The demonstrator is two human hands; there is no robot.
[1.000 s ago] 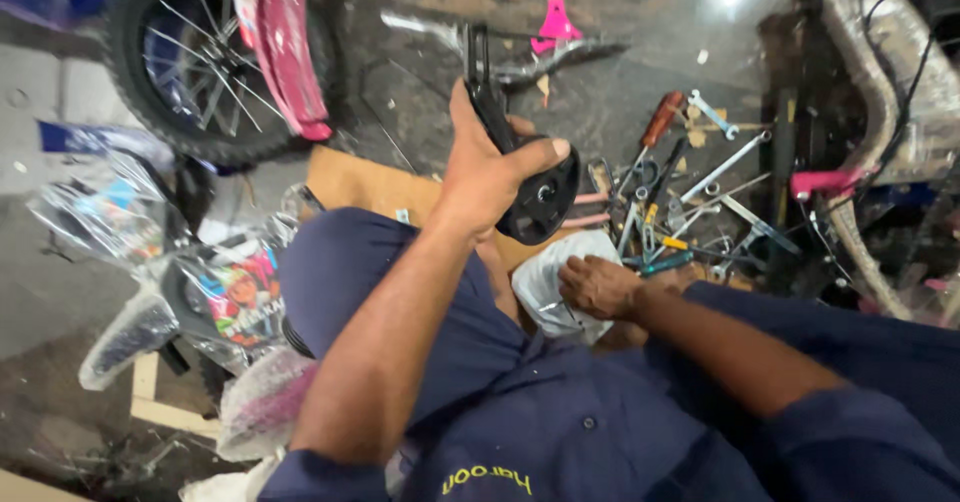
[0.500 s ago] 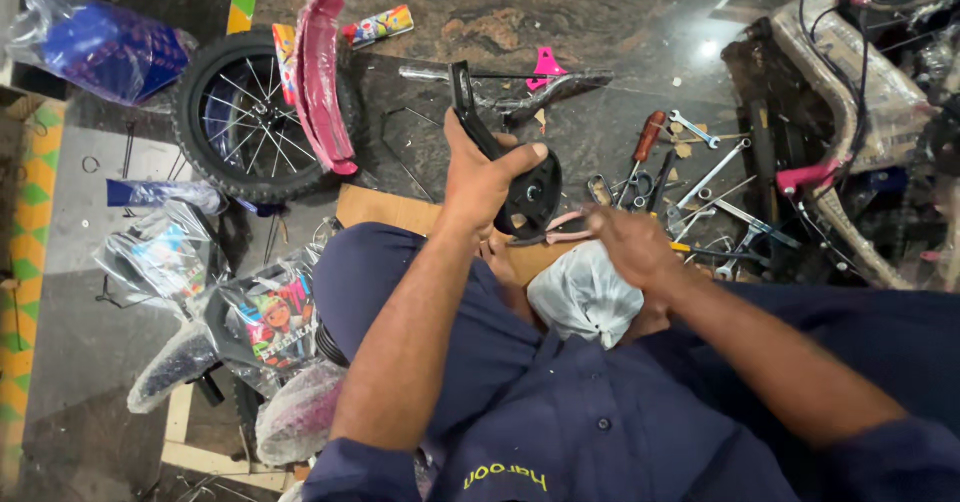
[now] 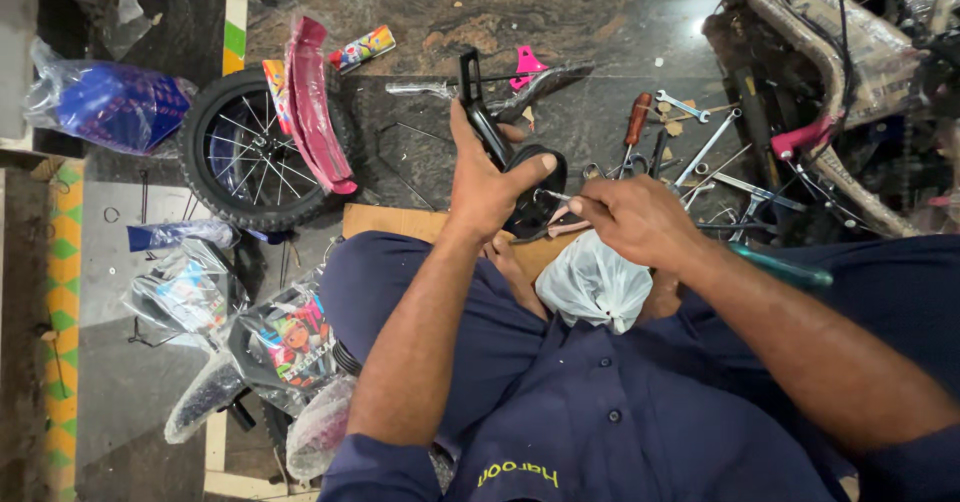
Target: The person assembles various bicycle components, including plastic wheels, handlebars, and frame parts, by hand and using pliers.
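Observation:
My left hand [image 3: 485,184] grips a black bracket with a small black wheel [image 3: 535,187] on it, held upright over my lap. My right hand [image 3: 632,218] is closed around a thin metal bolt [image 3: 552,197], whose tip points at the wheel's hub. A white plastic bag [image 3: 592,284] lies on my lap just below my right hand. I sit on the dark stone floor in dark blue clothes.
A small bicycle wheel [image 3: 232,152] with a pink mudguard [image 3: 312,102] lies at the left. Spanners and a screwdriver [image 3: 637,120] are scattered on the floor ahead. A wrapped bicycle frame [image 3: 830,62] stands at the right. Plastic-wrapped parts [image 3: 190,292] lie at my left.
My right hand has risen from the white bag on my lap and brought a bolt up to the small wheel. My left hand keeps its hold on the bracket.

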